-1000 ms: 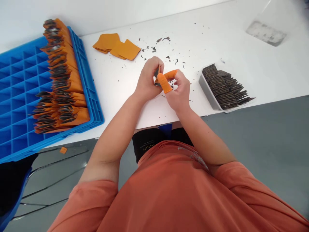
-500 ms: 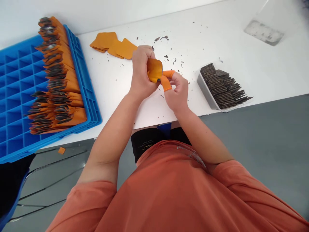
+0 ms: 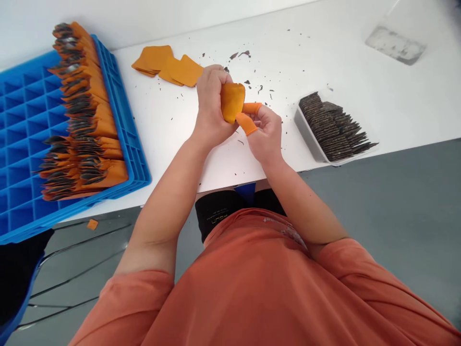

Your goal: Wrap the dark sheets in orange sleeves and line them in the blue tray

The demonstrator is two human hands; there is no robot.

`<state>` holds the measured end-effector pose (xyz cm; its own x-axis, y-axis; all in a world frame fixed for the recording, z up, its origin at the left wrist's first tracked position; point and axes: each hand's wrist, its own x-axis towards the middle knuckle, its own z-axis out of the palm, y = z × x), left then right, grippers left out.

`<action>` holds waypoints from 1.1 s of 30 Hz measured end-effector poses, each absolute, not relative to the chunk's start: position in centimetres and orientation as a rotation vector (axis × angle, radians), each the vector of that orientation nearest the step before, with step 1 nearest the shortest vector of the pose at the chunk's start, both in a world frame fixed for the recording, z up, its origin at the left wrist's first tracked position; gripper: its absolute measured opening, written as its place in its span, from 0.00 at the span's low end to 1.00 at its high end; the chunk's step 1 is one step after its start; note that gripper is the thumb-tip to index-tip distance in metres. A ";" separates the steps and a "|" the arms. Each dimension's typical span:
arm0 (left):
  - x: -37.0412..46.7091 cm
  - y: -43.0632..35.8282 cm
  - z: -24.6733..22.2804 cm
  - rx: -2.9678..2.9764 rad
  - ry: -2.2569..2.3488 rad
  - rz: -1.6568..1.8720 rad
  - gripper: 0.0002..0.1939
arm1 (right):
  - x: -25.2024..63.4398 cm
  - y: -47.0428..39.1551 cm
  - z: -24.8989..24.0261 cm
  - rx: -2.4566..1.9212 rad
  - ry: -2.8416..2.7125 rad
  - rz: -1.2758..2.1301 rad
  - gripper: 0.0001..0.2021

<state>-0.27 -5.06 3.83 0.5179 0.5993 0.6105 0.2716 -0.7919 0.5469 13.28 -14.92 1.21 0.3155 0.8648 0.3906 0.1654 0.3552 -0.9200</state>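
Left hand (image 3: 212, 103): fingers hold sheet (image 3: 232, 100); grip lightly.
Right hand (image 3: 267, 132): fingers pinch its rim.
Table (image 3: 173, 156): stay inside near edge.

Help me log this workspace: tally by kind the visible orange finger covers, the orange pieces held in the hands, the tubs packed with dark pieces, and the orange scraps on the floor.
Finger covers on the right hand: 2
Held orange piece: 1
Packed tub: 1
Orange scrap: 1
Total: 5
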 end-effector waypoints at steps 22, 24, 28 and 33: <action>-1.2 -4.0 3.3 1.710 0.471 0.749 0.37 | 13.9 -13.9 -0.6 -1.233 -1.126 0.403 0.19; -1.4 -3.6 3.7 1.616 0.480 0.740 0.32 | 13.8 -13.9 -0.4 -1.229 -1.144 0.389 0.20; -1.5 -1.8 2.5 1.622 0.514 0.843 0.26 | 13.5 -13.8 0.0 -1.263 -1.139 0.380 0.23; -1.7 -1.0 1.3 1.727 0.496 0.900 0.23 | 13.4 -14.1 0.7 -1.278 -1.168 0.394 0.23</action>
